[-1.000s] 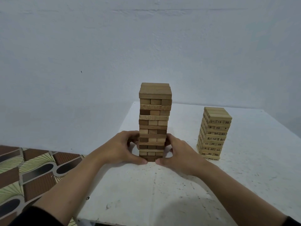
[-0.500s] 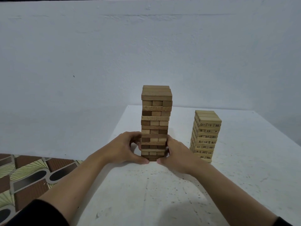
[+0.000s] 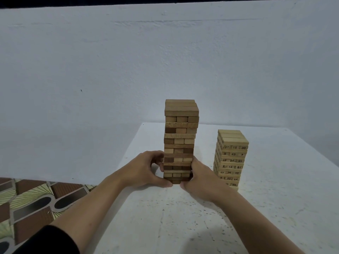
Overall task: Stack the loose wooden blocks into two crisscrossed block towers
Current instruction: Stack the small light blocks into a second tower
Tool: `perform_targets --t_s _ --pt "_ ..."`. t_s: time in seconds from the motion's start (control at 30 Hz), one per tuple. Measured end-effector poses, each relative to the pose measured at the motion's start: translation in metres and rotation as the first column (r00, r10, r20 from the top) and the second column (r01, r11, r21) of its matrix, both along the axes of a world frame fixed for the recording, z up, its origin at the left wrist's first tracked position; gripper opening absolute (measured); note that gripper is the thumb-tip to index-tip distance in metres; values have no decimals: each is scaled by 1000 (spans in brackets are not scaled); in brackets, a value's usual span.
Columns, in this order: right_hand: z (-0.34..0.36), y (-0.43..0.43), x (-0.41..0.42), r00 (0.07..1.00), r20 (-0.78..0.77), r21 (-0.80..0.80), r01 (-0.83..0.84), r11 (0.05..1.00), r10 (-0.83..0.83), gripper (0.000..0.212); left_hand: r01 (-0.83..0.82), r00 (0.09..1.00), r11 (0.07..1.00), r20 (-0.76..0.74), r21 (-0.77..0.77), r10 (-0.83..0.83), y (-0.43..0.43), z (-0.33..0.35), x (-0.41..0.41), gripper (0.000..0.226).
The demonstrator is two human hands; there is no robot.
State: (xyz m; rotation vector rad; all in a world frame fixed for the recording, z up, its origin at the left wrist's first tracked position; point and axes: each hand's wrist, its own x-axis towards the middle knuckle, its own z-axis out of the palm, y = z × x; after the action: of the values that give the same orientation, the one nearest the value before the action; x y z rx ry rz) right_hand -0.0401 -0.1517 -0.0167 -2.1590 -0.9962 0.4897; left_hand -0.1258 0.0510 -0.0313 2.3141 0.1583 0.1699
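Observation:
A tall crisscrossed tower of brown wooden blocks (image 3: pixel 180 136) stands near the left edge of the white table (image 3: pixel 275 208). My left hand (image 3: pixel 148 170) grips its lower left side, fingers curled round the back and thumb at the base. My right hand (image 3: pixel 199 177) grips the lower right side the same way, thumb tip by the bottom block. To the right stands a shorter tower of pale numbered blocks (image 3: pixel 230 158), upright and untouched. My right wrist hides its lower left corner.
The table's left edge runs close to the brown tower, with a patterned floor (image 3: pixel 27 204) below it. A plain pale wall rises behind the table. No loose blocks are in view.
Both hands stay at the brown tower's base with the same hold. The view has shifted a little, so the pale tower appears closer to my right hand.

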Motion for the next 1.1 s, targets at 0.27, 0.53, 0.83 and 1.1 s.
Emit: perform_targets --t_s 0.27,0.53,0.83,1.1 --pt "8 -1 -7 986 -160 189 67 980 -37 49 -30 998 996 -50 81 34 -3 3 -2 69" --pt "13 -15 -17 979 -202 359 97 928 -24 52 -73 996 997 -54 32 74 -12 14 -27 106" --pt "17 -13 -24 966 -259 485 121 866 10 74 -53 966 966 232 -254 114 -49 17 -41 71" --pt "10 -10 -21 973 -231 443 98 891 8 73 -43 937 974 329 -224 118 -78 12 -37 47"
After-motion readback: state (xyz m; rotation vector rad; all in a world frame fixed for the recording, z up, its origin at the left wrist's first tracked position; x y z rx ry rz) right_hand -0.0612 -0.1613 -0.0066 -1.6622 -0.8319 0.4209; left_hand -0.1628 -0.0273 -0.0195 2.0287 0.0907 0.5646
